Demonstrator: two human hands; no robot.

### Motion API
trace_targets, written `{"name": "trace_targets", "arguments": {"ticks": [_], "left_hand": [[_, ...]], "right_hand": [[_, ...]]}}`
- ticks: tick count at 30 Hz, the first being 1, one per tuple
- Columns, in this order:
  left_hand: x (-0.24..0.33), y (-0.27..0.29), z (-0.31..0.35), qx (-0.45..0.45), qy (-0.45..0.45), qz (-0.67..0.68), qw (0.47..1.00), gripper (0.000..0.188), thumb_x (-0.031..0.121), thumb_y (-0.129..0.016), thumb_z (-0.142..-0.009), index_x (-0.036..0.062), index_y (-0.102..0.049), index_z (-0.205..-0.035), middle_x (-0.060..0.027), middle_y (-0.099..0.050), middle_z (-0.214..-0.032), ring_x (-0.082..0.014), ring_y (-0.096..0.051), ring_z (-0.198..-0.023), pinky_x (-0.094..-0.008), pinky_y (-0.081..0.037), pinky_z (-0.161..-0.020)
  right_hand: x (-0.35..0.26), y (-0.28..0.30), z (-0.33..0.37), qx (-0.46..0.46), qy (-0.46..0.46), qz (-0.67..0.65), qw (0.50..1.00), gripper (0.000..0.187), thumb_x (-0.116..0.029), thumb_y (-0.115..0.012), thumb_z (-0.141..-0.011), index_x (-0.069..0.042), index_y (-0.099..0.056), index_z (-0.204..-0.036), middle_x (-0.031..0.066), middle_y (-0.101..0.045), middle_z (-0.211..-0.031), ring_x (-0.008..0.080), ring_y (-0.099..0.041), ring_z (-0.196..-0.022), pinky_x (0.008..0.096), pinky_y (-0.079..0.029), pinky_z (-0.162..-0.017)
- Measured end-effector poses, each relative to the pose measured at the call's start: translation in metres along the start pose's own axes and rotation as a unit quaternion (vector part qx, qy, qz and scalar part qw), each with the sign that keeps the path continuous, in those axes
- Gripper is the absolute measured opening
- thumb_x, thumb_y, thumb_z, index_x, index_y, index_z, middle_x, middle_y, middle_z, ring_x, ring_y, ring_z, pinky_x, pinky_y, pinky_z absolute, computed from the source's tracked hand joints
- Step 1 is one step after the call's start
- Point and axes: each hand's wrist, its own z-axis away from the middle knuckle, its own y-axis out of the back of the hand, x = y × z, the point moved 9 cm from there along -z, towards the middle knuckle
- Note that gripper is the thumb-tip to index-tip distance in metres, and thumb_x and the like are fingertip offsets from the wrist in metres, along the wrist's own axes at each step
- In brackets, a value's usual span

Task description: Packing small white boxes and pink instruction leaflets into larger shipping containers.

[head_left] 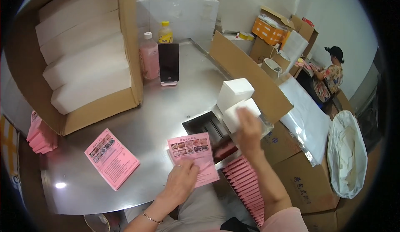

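Observation:
My left hand [182,181], with a ring and a bangle, pinches a pink printed packet [191,142] with glossy film edges at the front of the metal table [154,115]. My right hand [249,134] is smeared by motion at the nearer of two white paper blocks [243,111]. Its fingertips overlap that block; whether they grip it does not show. The other white block [236,89] stands just behind. Between the packet and the blocks is a rectangular opening [204,123] in the table. To the left lies a stack of pink printed packets [111,159].
A large carton [130,44] holding white blocks [87,65] stands at left. Behind are a phone [168,63] on a stand and two bottles [150,57]. Pink packets [246,186] fill a bin below right. A cardboard flap [250,78] edges the table; a person [331,73] works beyond.

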Motion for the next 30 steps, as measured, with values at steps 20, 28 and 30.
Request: {"name": "trace_targets", "arguments": {"ticks": [20, 28, 30], "left_hand": [[-0.035, 0.031, 0.003, 0.075, 0.183, -0.204, 0.959, 0.054, 0.041, -0.072, -0.075, 0.0132, -0.065, -0.121, -0.0184, -0.05, -0.137, -0.0419, -0.044, -0.122, -0.0525, -0.034, -0.088], [-0.014, 0.037, -0.008, -0.003, 0.157, -0.175, 0.972, 0.047, 0.046, -0.072, -0.08, 0.0085, -0.063, -0.106, -0.0194, -0.056, -0.118, -0.0375, -0.05, -0.099, -0.0495, -0.036, -0.086], [-0.015, 0.031, -0.006, 0.002, 0.148, -0.176, 0.973, 0.047, 0.045, -0.073, -0.079, 0.0082, -0.063, -0.108, -0.0194, -0.056, -0.115, -0.037, -0.05, -0.097, -0.0485, -0.037, -0.083]], "right_hand": [[-0.014, 0.02, -0.026, -0.068, -0.031, 0.187, 0.98, 0.033, -0.018, -0.07, -0.084, 0.002, -0.064, -0.11, 0.015, -0.062, -0.099, 0.0339, -0.058, -0.103, 0.0482, -0.044, -0.09], [0.039, 0.002, -0.004, -0.071, -0.093, 0.044, 0.992, 0.012, -0.012, -0.069, -0.085, -0.003, -0.07, -0.092, 0.0106, -0.058, -0.089, 0.0303, -0.056, -0.088, 0.042, -0.044, -0.075], [0.041, 0.002, -0.004, -0.067, -0.105, 0.003, 0.992, 0.02, -0.008, -0.067, -0.083, -0.003, -0.069, -0.102, 0.0127, -0.058, -0.092, 0.0322, -0.055, -0.092, 0.0434, -0.045, -0.078]]}}
